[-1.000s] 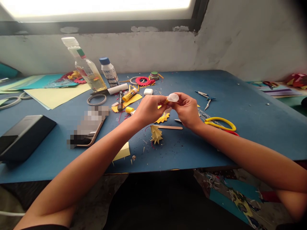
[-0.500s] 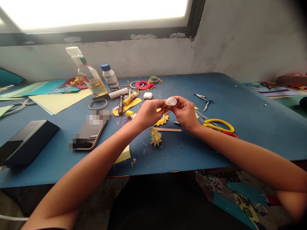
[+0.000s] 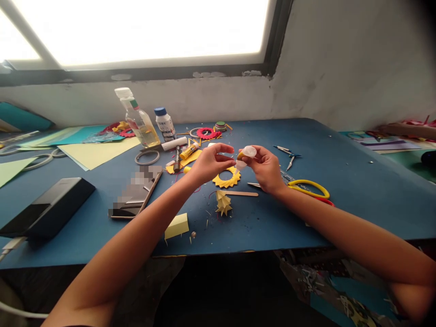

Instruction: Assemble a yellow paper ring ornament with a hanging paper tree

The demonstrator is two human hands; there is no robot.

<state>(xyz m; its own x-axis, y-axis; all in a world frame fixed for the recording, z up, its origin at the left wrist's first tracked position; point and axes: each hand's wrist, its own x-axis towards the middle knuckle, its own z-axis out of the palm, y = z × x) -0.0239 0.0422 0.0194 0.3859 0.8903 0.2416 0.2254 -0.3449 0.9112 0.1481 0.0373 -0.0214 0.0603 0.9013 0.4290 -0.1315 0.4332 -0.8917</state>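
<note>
My right hand (image 3: 266, 169) is closed around a small translucent plastic bottle (image 3: 250, 151) with a yellow-brown label, its round end facing me. A paler translucent piece shows just below it; I cannot tell what that is. Just left of the bottle, my left hand (image 3: 214, 162) is empty, thumb and fingers apart. Beneath the hands lies a yellow pleated paper ring (image 3: 226, 183). Nearer to me stands a pale yellow folded-paper cone with pointed tiers (image 3: 223, 204), beside a flat wooden stick (image 3: 242, 194). Scissors with yellow and red handles (image 3: 309, 185) lie by my right wrist.
A phone (image 3: 136, 200) and a black box-like device (image 3: 47, 206) are at left. Behind stand a clear bottle (image 3: 145, 127) and a blue-capped bottle (image 3: 165, 125). A yellow glue stick (image 3: 189, 151), red paper ring (image 3: 208, 133) and compass (image 3: 289, 154) lie farther back.
My left hand has come off the small bottle and moved left, its fingers opening. The bottle stays in my right hand. The view has tilted up slightly, and the yellow ring shows more fully.
</note>
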